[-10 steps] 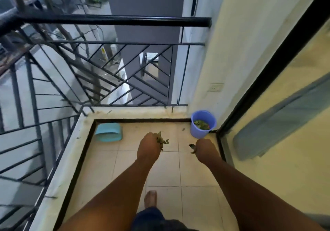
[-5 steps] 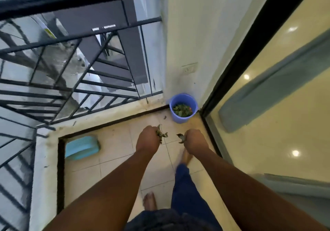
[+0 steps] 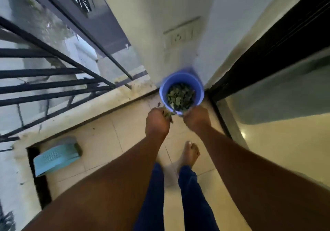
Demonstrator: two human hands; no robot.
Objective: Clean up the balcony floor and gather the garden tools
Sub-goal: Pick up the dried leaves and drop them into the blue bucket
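Leaves sit clutched in the left hand at the near rim of the blue bucket in the balcony corner; the right hand is fisted, contents unclear. Releasing squarely above the opening should prevent spills onto the tiles.

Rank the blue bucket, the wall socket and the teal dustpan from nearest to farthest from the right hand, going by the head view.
From the right hand:
1. Blue bucket, just ahead, in the corner.
2. Wall socket, higher on the wall beyond the bucket.
3. Teal dustpan, far to the left, on the floor by the railing.
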